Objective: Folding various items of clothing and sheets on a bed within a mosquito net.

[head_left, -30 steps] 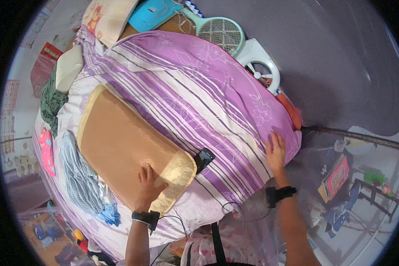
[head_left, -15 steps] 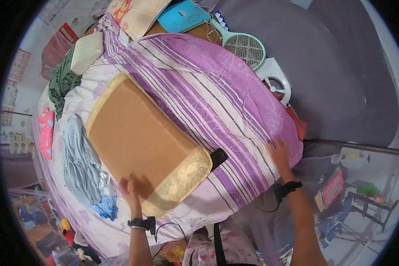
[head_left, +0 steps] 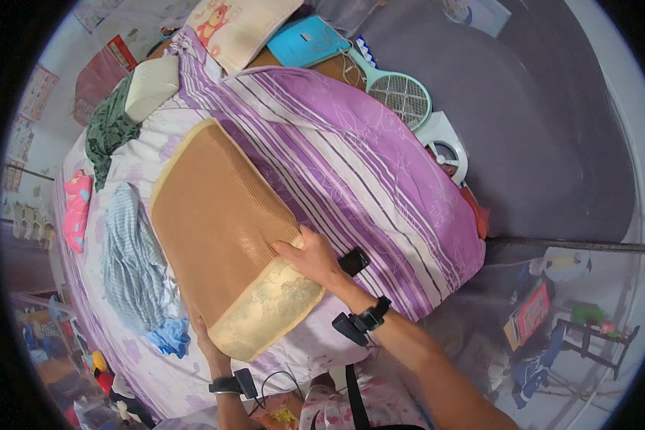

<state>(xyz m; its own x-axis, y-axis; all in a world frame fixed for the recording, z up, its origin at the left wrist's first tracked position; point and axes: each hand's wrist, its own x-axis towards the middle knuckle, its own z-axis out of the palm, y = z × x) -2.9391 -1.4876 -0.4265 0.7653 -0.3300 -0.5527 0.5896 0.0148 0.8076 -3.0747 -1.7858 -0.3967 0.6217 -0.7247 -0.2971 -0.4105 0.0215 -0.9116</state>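
Note:
A pillow (head_left: 226,215) with a brown woven top and patterned cream end bands lies at a slant on the bed. My right hand (head_left: 312,256) grips its right edge near the close end, thumb on top and the other fingers out of sight beneath. At the near left edge, my left hand (head_left: 209,349) is closed on the pillow's side, its fingers partly hidden by the pillow. The pillow's surface bows slightly between my hands. Just beyond my right wrist, a black phone-like object (head_left: 353,262) rests on the striped cloth.
Purple striped bedding (head_left: 387,208) covers the right side. Left of the pillow lie a striped grey-blue garment (head_left: 130,258), a blue cloth (head_left: 170,338) and a pink bundle (head_left: 77,211). Toward the far edge are a racket-shaped swatter (head_left: 400,99), a white fan (head_left: 448,147) and a blue folder-like item (head_left: 308,41).
My right hand has come left from the purple bedding onto the pillow's right edge. My left hand has slid down to its near left side. The pillow's near end has shifted left and bowed.

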